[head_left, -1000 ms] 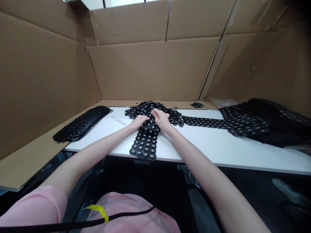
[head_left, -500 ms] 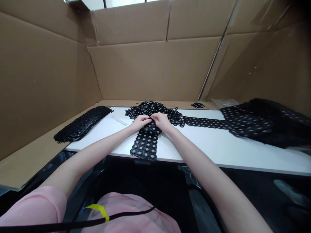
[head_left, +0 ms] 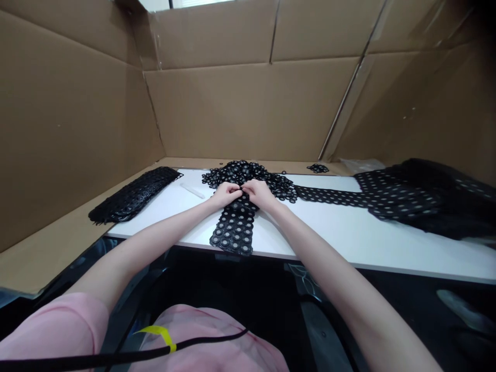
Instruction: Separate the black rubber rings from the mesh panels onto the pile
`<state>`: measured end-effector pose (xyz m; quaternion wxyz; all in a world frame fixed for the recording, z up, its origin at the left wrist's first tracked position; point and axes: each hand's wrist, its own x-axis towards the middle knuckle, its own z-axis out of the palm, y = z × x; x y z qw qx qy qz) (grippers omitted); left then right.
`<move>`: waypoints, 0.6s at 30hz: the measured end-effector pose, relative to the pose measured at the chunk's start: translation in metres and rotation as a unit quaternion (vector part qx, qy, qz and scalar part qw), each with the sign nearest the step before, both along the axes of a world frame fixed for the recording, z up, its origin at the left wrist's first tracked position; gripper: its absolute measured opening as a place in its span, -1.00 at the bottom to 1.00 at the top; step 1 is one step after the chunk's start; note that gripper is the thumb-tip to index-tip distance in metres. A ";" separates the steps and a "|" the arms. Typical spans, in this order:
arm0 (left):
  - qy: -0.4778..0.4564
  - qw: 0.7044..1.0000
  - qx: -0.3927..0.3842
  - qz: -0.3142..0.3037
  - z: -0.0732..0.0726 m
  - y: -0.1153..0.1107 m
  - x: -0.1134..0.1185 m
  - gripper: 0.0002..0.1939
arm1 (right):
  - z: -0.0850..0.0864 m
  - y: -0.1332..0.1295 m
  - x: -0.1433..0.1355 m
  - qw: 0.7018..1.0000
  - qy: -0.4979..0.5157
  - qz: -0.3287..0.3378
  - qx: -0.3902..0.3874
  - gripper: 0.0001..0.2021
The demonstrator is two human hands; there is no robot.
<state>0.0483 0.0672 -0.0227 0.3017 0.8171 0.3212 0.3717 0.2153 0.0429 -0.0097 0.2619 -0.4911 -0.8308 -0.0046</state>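
On the white desk (head_left: pixel 360 232) before you: one black strip with pale dots (head_left: pixel 232 230), lying from the near edge toward a heap of black rings (head_left: pixel 242 169); your left hand (head_left: pixel 227 194) and right hand (head_left: pixel 259 193) at its far part, fingertips nearly meeting (closed on what, one cannot tell).
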 end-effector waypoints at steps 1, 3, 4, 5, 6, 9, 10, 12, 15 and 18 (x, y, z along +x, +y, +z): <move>-0.001 1.000 -0.003 -0.007 0.000 0.000 0.000 -0.67 | 0.000 0.000 0.000 1.000 -0.001 0.001 -0.001 -0.75; -0.003 1.000 -0.008 -0.014 -0.001 0.000 -0.001 -0.67 | -0.001 0.001 0.000 1.000 -0.005 0.006 -0.004 -0.76; -0.004 1.000 -0.009 -0.011 -0.001 0.000 -0.001 -0.67 | -0.001 0.001 0.001 1.000 -0.008 0.010 -0.005 -0.76; -0.005 1.000 -0.008 -0.004 -0.001 0.000 -0.001 -0.67 | -0.001 0.001 0.001 1.000 -0.012 0.012 -0.007 -0.77; -0.004 1.000 -0.007 0.004 -0.002 0.000 0.000 -0.68 | -0.001 0.001 0.001 1.000 -0.016 0.013 -0.008 -0.78; 0.000 1.000 -0.003 0.026 -0.003 0.001 0.001 -0.68 | 0.000 0.000 0.000 0.999 -0.033 0.014 -0.006 -0.78; 0.000 1.000 -0.001 0.031 -0.003 0.001 0.001 -0.68 | 0.001 -0.001 0.000 0.999 -0.039 0.013 -0.003 -0.78; -0.002 0.999 0.003 0.039 -0.004 0.002 0.001 -0.68 | 0.000 -0.001 -0.001 0.999 -0.049 0.012 0.004 -0.78; -0.016 0.999 -0.013 0.034 -0.003 0.001 0.001 -0.69 | -0.001 -0.001 -0.003 0.999 -0.044 0.003 0.009 -0.77; -0.062 0.996 -0.060 0.022 -0.002 0.001 0.001 -0.72 | -0.002 0.001 -0.004 1.000 -0.007 -0.014 0.002 -0.76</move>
